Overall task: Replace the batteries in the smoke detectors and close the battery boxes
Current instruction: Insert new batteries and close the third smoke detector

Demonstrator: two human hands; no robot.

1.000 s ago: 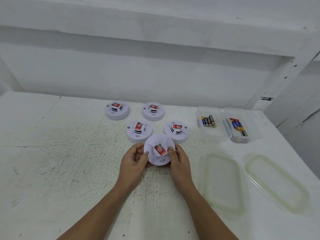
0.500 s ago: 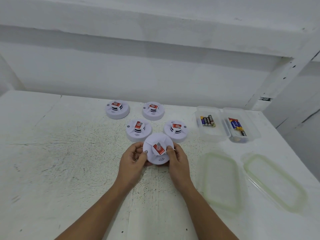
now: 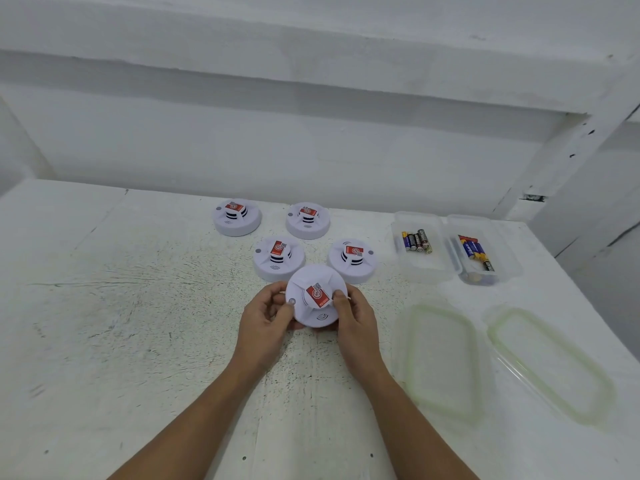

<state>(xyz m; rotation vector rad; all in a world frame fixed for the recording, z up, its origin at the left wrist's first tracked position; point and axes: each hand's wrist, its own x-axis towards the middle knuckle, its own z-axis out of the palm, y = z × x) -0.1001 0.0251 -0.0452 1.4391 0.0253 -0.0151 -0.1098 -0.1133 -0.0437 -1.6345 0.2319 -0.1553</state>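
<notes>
Since a second ago the held smoke detector (image 3: 313, 308) has crept a little away from the person, toward the two detectors nearest it, and its red label (image 3: 317, 295) has turned slightly, while both hands have kept their grip. The left hand (image 3: 265, 323) curls round the detector's left edge, with the thumb lying on top near a small grey button (image 3: 292, 301). The right hand (image 3: 356, 320) curls round the right edge, its thumb pressed against the side of the raised centre beside the label. The detector is face up over the white table (image 3: 104, 306); whether it rests on the surface or is lifted just off it cannot be told. Just beyond it stand a second detector (image 3: 278, 258) on the left and a third detector (image 3: 352, 260) on the right. Farther back are a fourth detector (image 3: 237, 218) and a fifth detector (image 3: 307, 220), each with its red label up. Right of the held detector and a little beyond it, two clear boxes stand side by side and open. The nearer box (image 3: 426, 268) holds a small row of batteries (image 3: 416, 241), and the farther box (image 3: 505, 258) holds a looser batch of blue and yellow batteries (image 3: 476, 252). In front of the boxes two clear lids with pale green seals lie flat, the first lid (image 3: 445, 362) closer to the held detector and the second lid (image 3: 550, 365) beyond it to the right.
</notes>
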